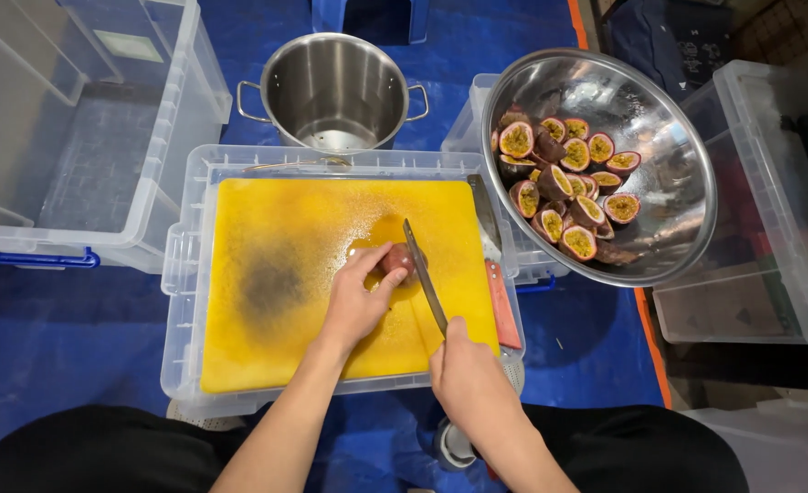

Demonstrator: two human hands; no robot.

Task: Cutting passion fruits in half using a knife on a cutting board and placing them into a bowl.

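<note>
Left hand [356, 301] pinches passion fruit [396, 260] on yellow cutting board [285, 274]; right hand [468, 379] at 5 o'clock grips knife [424, 274], blade on fruit.

You are in a makeshift food-prep spot on the floor: a blue tarp [57, 338] underfoot, a yellow cutting board [285, 274] laid over a clear plastic bin [177, 301], a steel stockpot [335, 91], and a steel bowl [660, 228] of halved passion fruit [564, 183].

The cutting board [303, 274] is yellow plastic, matt, scuffed dark in one patch and wet with juice. The pot [335, 91] and the bowl [641, 119] are shiny steel, the bins [184, 301] clear smooth plastic. The knife [422, 269] blade is dull metal.
</note>
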